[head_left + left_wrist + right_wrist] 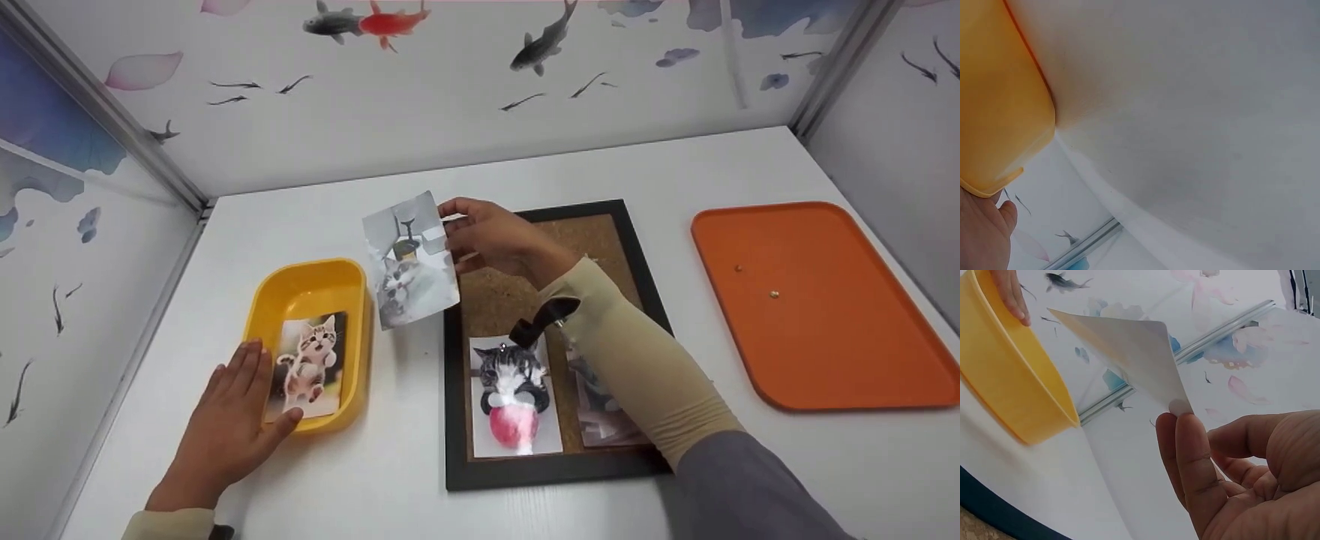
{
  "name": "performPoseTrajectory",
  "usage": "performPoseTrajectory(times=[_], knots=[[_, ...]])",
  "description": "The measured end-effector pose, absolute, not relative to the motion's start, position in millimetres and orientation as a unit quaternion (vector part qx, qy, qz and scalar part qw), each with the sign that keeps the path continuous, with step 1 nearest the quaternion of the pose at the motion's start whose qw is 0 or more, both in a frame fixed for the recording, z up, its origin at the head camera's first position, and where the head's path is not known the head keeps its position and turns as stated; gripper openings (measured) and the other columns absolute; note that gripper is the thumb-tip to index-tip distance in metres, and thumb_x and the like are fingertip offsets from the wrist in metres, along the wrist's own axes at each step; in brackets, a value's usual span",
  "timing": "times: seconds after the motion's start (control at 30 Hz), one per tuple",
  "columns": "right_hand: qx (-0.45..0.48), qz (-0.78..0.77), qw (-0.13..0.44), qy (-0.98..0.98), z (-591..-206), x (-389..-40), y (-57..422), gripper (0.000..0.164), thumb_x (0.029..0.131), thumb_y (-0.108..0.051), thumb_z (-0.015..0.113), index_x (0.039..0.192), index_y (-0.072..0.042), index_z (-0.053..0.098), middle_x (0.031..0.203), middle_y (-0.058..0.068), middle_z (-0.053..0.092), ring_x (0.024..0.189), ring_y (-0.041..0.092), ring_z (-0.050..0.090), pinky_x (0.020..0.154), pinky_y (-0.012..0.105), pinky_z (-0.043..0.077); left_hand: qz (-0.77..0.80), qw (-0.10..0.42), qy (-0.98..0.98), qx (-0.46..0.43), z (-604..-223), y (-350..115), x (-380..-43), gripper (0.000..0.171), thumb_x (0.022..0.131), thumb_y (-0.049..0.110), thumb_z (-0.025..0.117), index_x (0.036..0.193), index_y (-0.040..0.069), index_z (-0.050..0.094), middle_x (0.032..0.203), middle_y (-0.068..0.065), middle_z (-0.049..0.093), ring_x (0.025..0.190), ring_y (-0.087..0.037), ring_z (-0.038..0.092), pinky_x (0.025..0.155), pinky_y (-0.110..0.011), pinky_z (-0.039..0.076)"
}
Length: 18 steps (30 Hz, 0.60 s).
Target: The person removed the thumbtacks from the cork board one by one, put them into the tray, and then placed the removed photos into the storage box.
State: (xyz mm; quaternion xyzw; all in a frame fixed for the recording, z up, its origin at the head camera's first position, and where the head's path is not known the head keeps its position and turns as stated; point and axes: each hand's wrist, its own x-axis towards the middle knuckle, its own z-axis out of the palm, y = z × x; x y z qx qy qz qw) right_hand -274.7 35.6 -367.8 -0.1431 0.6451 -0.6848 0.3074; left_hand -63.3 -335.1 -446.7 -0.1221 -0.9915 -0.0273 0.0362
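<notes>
My right hand pinches a cat photo by its right edge, tilted up between the yellow bin and the corkboard. In the right wrist view the photo's pale back faces the camera, its edge between fingertips. My left hand rests with extended fingers on the near left rim of the yellow bin. Inside that bin lies a kitten photo. On the black-framed corkboard, a photo of a cat with a red ball sits at lower left, and another photo beside it is partly covered by my right forearm.
An orange tray stands at the right of the white table, with a couple of small pins on it. Printed panels rise along the table's back and sides.
</notes>
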Motion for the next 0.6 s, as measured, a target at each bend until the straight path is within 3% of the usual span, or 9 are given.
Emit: performPoseTrajectory(times=[0.3,0.6], knots=[[-0.157,-0.689,0.323,0.63,-363.4,-269.2,12.5,0.037,0.096,0.004,0.056,0.13,-0.01,0.053,0.113,0.018,0.063,0.086,0.028,0.068,0.066,0.032,0.058,-0.029,0.037,-0.992,-0.119,-445.7,-336.2,-62.7,0.091,0.097,0.057,0.05,0.154,-0.008,0.02,0.163,-0.022,0.012,0.151,-0.034,0.008,0.117,-0.032,-0.012],[-0.156,-0.68,0.347,0.627,-368.6,-266.7,-14.0,0.038,0.094,0.004,0.058,0.128,-0.013,0.054,0.111,0.013,0.064,0.09,0.028,0.069,0.073,0.036,0.059,-0.029,0.038,-0.993,-0.112,-447.8,-334.4,-62.1,0.091,0.096,0.055,0.053,0.154,-0.007,0.02,0.164,-0.021,0.011,0.151,-0.035,0.009,0.117,-0.032,-0.011]])
